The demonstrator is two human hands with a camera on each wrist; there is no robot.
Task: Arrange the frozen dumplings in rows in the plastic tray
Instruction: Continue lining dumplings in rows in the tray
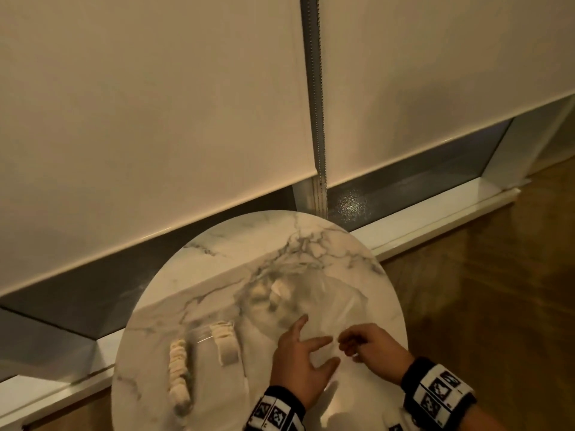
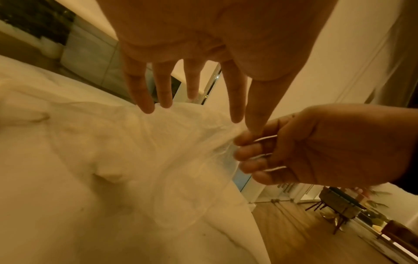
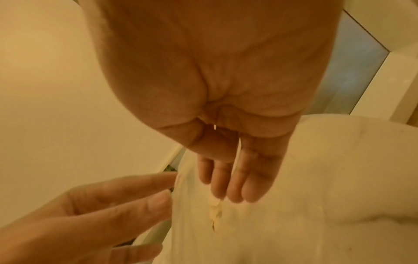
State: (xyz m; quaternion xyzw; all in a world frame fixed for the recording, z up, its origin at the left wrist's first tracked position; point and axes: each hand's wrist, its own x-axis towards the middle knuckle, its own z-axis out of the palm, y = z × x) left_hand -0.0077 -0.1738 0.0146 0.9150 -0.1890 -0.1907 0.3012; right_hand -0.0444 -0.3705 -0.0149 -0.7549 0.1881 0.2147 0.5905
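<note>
In the head view a round marble surface (image 1: 217, 244) fills the lower middle of the frame, below two pale window blinds (image 1: 149, 104). Two rows of dumplings (image 1: 179, 373) lie at the lower left of the surface, apparently inside a clear plastic tray (image 1: 205, 334), though its edges are hard to make out. More dumplings sit further up inside a thin clear plastic bag (image 1: 329, 300) that spreads across the right half of the surface.

The left hand (image 1: 300, 359) hovers over the near edge of the bag, its grip released, fingers spread and straight. The left wrist view shows its fingertips (image 2: 144, 105) just above the crumpled film. The right hand (image 1: 373, 345), just to the right of it, has its grip clenched on the bag, fingers (image 2: 246, 153) bunching the film. Both wrists wear black bands with printed markers (image 1: 438, 393).
</note>
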